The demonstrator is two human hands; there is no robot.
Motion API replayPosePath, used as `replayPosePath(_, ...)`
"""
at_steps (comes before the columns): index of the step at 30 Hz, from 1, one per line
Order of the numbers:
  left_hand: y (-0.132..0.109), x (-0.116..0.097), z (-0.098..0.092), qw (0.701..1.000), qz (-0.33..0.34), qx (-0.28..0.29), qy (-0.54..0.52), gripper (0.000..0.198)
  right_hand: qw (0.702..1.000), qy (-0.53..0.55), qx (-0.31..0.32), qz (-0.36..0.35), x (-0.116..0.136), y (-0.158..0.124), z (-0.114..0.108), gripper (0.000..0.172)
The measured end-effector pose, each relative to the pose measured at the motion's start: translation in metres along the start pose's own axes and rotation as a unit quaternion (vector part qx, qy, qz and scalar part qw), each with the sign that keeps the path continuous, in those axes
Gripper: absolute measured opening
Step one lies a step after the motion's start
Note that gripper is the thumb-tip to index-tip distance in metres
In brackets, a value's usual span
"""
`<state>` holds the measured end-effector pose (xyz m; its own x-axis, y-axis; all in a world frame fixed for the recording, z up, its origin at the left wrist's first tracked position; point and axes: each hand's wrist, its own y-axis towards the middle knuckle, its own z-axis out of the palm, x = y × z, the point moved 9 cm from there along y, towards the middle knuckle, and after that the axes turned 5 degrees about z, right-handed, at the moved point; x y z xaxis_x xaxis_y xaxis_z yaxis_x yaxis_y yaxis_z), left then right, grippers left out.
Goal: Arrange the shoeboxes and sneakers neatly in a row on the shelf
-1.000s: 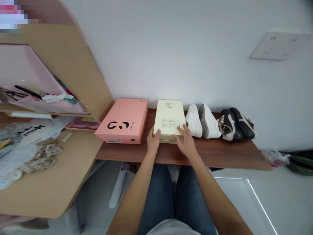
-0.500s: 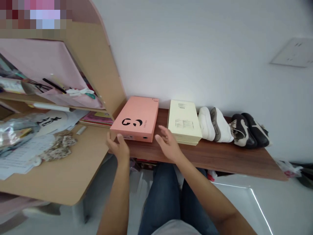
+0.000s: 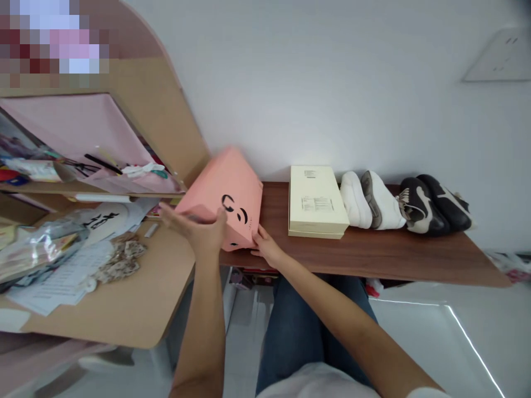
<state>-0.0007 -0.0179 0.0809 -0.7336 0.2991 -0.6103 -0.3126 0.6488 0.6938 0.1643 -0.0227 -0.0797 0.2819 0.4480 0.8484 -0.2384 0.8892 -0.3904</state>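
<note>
Pink box (image 3: 228, 193), lid shut, tilts between left hand (image 3: 199, 229) and right hand (image 3: 267, 251), each grip clasping it.

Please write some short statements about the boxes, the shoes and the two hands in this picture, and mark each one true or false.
1. The pink box lies flat on the shelf. False: it is tilted, its left side lifted.
2. The left hand is on the raised left side of the pink box. True.
3. The right hand rests on the cream box. False: it touches the lower right corner of the pink box; nothing touches the cream box.
4. The white shoes stand between the cream box and the dark shoes. True.
5. The cream box is stacked on the pink box. False: they are side by side, apart, on the brown shelf.
</note>
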Motion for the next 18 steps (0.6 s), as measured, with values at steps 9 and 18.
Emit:
replayPosePath(9,-0.08,-0.054,0.063,0.831,0.493,0.208,0.152,0.077,0.997,-0.061,-0.036,0.025,-0.02,-0.041,-0.081,0.038)
replayPosePath(18,-0.127,-0.062,0.103,0.774,0.553,0.248,0.185,0.059,0.999,0.039,-0.016,-0.004,-0.026,-0.058,-0.099,0.042)
